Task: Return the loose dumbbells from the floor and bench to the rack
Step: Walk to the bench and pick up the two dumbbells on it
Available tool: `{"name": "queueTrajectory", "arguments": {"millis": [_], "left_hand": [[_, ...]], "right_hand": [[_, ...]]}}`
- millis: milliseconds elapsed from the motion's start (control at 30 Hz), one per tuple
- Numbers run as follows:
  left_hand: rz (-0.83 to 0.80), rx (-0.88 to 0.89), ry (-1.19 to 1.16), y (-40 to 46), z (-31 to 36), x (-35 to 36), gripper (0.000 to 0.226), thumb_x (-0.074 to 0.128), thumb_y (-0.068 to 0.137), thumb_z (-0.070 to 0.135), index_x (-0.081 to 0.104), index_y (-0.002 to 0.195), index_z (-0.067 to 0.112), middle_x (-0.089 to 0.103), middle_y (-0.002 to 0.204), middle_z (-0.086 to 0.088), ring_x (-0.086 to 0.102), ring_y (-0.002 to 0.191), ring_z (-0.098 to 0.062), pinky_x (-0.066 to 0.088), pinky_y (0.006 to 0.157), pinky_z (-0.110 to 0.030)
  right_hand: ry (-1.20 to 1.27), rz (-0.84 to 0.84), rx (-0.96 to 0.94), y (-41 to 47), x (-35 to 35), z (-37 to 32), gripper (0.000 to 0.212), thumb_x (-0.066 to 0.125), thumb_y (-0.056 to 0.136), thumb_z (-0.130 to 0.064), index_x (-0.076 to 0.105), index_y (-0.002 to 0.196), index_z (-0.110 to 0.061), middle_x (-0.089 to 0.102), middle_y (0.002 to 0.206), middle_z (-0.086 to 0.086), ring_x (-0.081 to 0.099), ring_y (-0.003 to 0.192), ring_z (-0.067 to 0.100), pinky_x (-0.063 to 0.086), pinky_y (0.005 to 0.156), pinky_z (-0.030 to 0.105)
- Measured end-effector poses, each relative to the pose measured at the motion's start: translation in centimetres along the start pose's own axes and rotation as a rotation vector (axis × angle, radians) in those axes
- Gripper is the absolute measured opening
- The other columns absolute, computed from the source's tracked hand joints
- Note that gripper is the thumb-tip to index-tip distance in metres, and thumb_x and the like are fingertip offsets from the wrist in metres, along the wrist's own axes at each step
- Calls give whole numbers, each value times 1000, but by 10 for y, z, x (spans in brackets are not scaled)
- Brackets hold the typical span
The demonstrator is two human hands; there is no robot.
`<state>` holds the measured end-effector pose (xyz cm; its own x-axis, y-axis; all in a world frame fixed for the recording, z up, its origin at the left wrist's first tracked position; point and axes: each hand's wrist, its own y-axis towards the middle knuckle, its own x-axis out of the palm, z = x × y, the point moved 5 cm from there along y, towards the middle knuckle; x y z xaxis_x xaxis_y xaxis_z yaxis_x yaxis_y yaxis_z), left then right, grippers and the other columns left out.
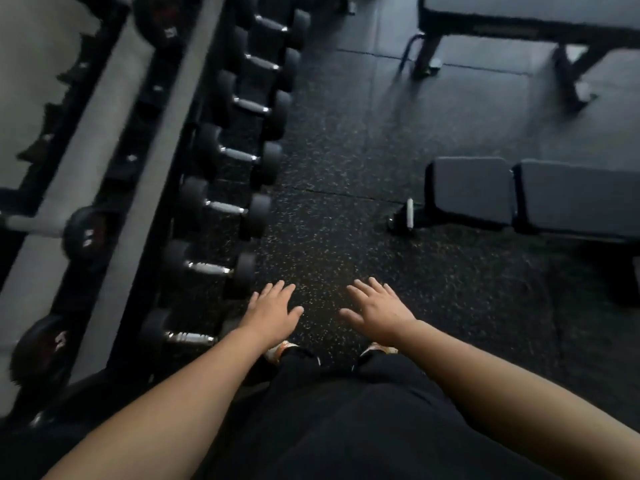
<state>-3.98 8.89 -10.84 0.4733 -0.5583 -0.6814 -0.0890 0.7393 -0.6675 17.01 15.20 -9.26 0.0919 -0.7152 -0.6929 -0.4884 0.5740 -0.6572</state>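
Note:
The dumbbell rack (145, 188) runs up the left side, its grey rails slanting away from me. A row of several black dumbbells with chrome handles (227, 209) lies along its lowest level beside the floor. Larger round dumbbells (88, 233) sit on the upper tiers. My left hand (272, 311) and my right hand (375, 308) stretch out in front of me above the floor, palms down, fingers straight and spread, holding nothing. The nearest dumbbell (187, 337) lies just left of my left forearm.
A dark padded bench (540, 199) stands at the right, its wheeled foot (405, 216) toward me. A second bench (519, 19) stands at the top right. Speckled black rubber floor (346, 202) runs between rack and benches. My feet (284, 351) stand below my hands.

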Motion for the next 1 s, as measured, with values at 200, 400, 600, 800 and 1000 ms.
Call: {"name": "queueTrajectory", "arguments": {"millis": [200, 400, 600, 800, 1000], "left_hand": [[-84, 178, 165, 32, 147, 24, 64, 41, 99, 48, 23, 155, 22, 17, 164, -2, 11, 151, -22, 8, 121, -45], [-126, 311, 302, 54, 272, 56, 63, 41, 99, 48, 24, 154, 22, 19, 163, -2, 15, 150, -22, 11, 122, -47], [-177, 450, 428, 68, 377, 80, 63, 44, 98, 48, 27, 153, 21, 23, 162, -3, 18, 149, -22, 13, 121, -48], [-244, 595, 542, 91, 477, 94, 63, 44, 98, 47, 27, 153, 22, 25, 161, -4, 19, 149, -21, 13, 121, -48], [-289, 726, 618, 129, 568, 105, 62, 44, 98, 47, 29, 152, 21, 27, 161, -5, 20, 149, -21, 13, 121, -47]], "right_hand": [[202, 78, 174, -62, 11, 122, 75, 28, 98, -64, 22, 157, -20, 19, 166, 3, 8, 153, 30, 7, 122, 48], [305, 180, 282, -120, 13, 223, 74, 29, 99, -63, 23, 157, -18, 23, 164, 3, 12, 152, 29, 11, 122, 47], [411, 225, 432, -167, 16, 300, 75, 26, 99, -63, 20, 158, -18, 20, 165, 3, 10, 153, 28, 9, 122, 47], [546, 264, 578, -199, 18, 362, 74, 27, 99, -63, 20, 158, -18, 19, 165, 3, 10, 152, 28, 9, 123, 48], [656, 301, 711, -205, 5, 428, 75, 28, 98, -63, 20, 158, -18, 19, 165, 3, 10, 153, 28, 9, 123, 48]]}}
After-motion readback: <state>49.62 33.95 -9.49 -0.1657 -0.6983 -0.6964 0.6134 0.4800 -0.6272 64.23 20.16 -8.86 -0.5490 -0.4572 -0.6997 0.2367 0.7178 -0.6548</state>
